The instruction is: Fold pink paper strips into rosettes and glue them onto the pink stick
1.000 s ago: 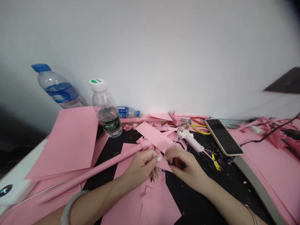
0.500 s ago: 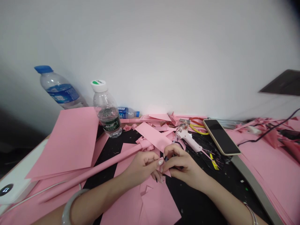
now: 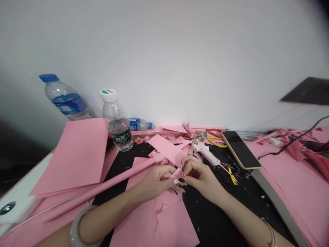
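Note:
Between my two hands is a small folded piece of pink paper [image 3: 176, 173], partly covered by the fingers. My left hand [image 3: 161, 181] pinches it from the left, thumb on top. From the right, my right hand [image 3: 199, 175] grips its edge between thumb and fingers, the thumb close to the left thumb. Loose pink paper sheets [image 3: 177, 223] lie on the black work surface below the hands. Just beyond the hands rests a pink paper strip [image 3: 164, 147], and a long rolled pink paper tube [image 3: 110, 183] runs diagonally past my left forearm.
A white hot glue gun [image 3: 205, 152] and a phone [image 3: 241, 151] lie at the right. An upright water bottle [image 3: 119, 127], a leaning blue-capped bottle [image 3: 68, 99] and a stack of pink paper [image 3: 74, 154] are at the left. More pink sheets [image 3: 295, 181] cover the right side.
My right hand has turned, and its thumb now presses beside my left thumb on the paper. The folded piece has tilted between the fingers. The camera view has shifted slightly.

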`<action>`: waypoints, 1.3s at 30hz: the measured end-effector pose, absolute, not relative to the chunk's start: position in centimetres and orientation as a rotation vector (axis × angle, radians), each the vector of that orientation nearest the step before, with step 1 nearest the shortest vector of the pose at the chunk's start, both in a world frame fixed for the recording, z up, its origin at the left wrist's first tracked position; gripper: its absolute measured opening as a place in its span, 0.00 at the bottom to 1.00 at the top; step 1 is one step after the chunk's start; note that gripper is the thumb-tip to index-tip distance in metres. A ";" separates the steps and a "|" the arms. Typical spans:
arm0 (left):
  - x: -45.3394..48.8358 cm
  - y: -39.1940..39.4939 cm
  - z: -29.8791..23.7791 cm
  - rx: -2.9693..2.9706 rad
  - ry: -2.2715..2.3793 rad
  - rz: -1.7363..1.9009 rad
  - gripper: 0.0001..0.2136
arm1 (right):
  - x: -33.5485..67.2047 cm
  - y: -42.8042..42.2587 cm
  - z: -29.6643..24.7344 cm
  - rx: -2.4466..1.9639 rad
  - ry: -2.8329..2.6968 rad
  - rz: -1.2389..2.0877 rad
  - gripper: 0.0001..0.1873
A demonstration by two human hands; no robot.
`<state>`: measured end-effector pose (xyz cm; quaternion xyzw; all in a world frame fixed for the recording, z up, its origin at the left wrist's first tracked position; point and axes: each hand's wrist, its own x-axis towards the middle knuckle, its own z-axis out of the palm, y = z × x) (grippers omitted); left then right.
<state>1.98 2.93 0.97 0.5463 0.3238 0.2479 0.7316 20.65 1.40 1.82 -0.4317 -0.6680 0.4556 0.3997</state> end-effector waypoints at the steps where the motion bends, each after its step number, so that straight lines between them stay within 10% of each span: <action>1: 2.0 2.9 1.0 1.211 0.720 0.548 0.13 | 20.6 1.4 1.8 -1.089 -1.676 1.152 0.09; 39: 1.7 2.5 0.5 1.188 0.706 0.529 0.08 | 19.4 0.6 1.6 -1.246 -1.604 1.072 0.11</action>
